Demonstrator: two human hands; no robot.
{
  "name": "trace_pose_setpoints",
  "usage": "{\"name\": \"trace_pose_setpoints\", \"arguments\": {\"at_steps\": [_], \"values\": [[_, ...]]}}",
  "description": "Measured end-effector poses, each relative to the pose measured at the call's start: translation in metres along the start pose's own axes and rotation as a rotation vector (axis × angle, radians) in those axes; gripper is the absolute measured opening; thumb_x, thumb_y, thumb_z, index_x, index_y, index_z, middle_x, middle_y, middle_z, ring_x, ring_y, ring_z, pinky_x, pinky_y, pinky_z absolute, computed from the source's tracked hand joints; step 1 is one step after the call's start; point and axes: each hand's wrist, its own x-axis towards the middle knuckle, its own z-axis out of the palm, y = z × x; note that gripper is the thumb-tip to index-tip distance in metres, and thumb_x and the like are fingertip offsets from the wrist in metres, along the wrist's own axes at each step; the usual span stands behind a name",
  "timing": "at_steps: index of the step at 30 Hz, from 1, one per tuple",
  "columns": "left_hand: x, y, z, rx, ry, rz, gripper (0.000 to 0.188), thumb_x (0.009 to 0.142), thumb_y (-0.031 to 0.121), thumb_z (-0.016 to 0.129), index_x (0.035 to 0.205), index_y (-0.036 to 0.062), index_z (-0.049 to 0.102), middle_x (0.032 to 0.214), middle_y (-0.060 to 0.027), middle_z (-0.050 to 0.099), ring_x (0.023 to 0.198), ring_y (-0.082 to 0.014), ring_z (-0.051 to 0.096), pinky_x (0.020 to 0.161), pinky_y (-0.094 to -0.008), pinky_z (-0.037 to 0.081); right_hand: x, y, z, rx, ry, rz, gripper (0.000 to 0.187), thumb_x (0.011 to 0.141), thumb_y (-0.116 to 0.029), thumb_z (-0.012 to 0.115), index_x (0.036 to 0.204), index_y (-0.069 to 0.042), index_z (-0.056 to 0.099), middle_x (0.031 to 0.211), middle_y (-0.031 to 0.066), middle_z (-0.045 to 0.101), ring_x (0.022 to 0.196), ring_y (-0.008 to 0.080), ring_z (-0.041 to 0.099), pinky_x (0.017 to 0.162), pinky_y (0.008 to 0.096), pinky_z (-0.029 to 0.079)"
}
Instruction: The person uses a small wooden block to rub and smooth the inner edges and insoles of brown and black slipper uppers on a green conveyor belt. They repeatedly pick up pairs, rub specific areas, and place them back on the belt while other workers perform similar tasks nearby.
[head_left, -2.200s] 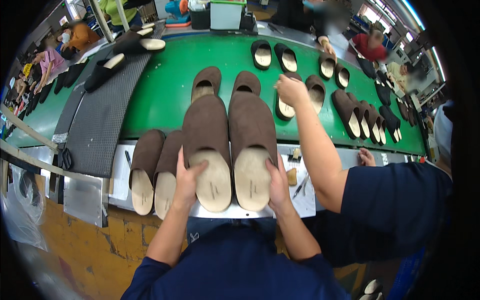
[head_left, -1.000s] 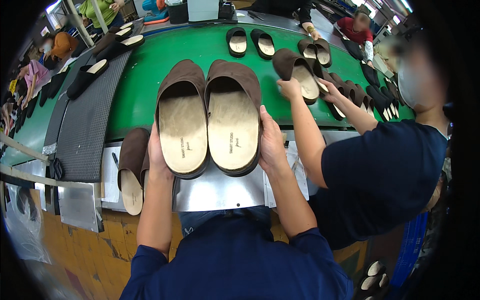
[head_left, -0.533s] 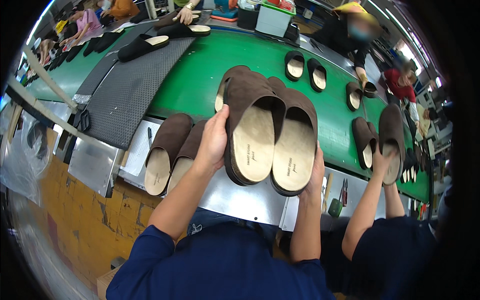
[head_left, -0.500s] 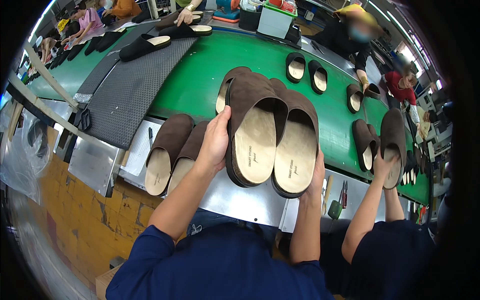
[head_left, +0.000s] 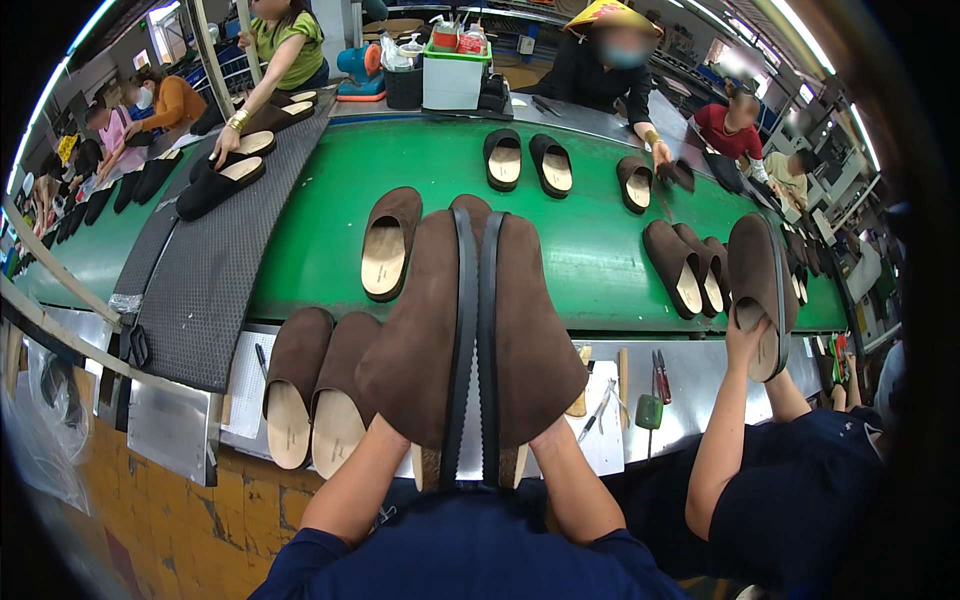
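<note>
I hold a pair of dark brown suede-like clogs upright, soles turned toward each other with a narrow gap between. My left hand (head_left: 389,433) reaches into the left clog (head_left: 415,330) and my right hand (head_left: 551,432) into the right clog (head_left: 528,330). Only the wrists and a bit of each hand show; the fingers are hidden inside. The soles have black ridged edges, with cork near the heels. To the left, another brown pair (head_left: 293,350) rests on the metal ledge (head_left: 480,372). Beyond the held clogs, a single brown clog (head_left: 391,245) lies on the green belt (head_left: 320,200), with another partly hidden beside it.
Pliers (head_left: 661,378), a green-handled tool (head_left: 648,411) and white paper (head_left: 603,455) lie on the ledge at right. Beside me a co-worker's hand holds a brown clog (head_left: 755,265). A dark textured mat (head_left: 235,270) borders the belt at left. More clogs and people are farther away.
The held clogs have turned from insoles facing me to soles facing each other. My hands have gone from gripping the outer sides to reaching inside. The view has shifted.
</note>
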Motion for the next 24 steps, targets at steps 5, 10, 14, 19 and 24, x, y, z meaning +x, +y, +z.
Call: {"name": "trace_pose_setpoints", "arguments": {"at_steps": [5,10,14,19,24], "values": [[-0.004,-0.006,-0.005,0.118,0.088,0.044,0.053,0.096,0.052,0.049,0.123,0.0064,0.056,0.097,-0.0137,0.065,0.088,-0.0282,0.064,0.073,-0.0405,0.053,-0.003,-0.002,-0.023,-1.008,0.270,-0.161,0.052,0.101,-0.025,0.051,0.145,-0.002,0.038,0.134,0.0108,0.055,0.116,0.0209,0.058,0.100,0.0346,0.049],[-0.027,0.018,0.037,0.837,0.285,0.245,0.048,0.102,0.038,0.040,0.131,0.0015,0.050,0.116,-0.0147,0.060,0.106,-0.0258,0.059,0.089,-0.0369,0.049,-0.032,-0.027,0.001,-2.067,0.350,-0.368,0.046,0.103,-0.026,0.046,0.141,0.000,0.041,0.126,0.0112,0.058,0.111,0.0200,0.060,0.100,0.0335,0.048],[-0.028,0.034,0.054,1.535,0.266,0.625,0.045,0.105,0.029,0.033,0.135,-0.0027,0.047,0.126,-0.0143,0.057,0.114,-0.0234,0.055,0.098,-0.0338,0.046,-0.045,-0.051,-0.010,-0.886,0.369,-0.467,0.042,0.105,-0.030,0.037,0.128,0.002,0.051,0.112,0.0114,0.063,0.098,0.0180,0.061,0.090,0.0324,0.049],[-0.032,0.017,0.081,1.198,0.307,1.054,0.045,0.103,0.029,0.031,0.119,-0.0069,0.053,0.102,-0.0124,0.067,0.091,-0.0175,0.062,0.083,-0.0304,0.049,-0.050,-0.053,0.040,-1.519,0.486,-0.888,0.042,0.104,-0.031,0.036,0.105,0.003,0.060,0.090,0.0087,0.065,0.081,0.0137,0.060,0.072,0.0291,0.047],[-0.027,0.007,0.073,1.093,0.342,1.072,0.043,0.104,0.028,0.034,0.120,-0.0073,0.052,0.097,-0.0085,0.067,0.088,-0.0124,0.060,0.079,-0.0253,0.048,-0.043,-0.041,0.045,-1.534,0.566,-0.925,0.041,0.104,-0.028,0.036,0.103,0.004,0.061,0.088,0.0087,0.066,0.081,0.0143,0.061,0.074,0.0285,0.047]]}}
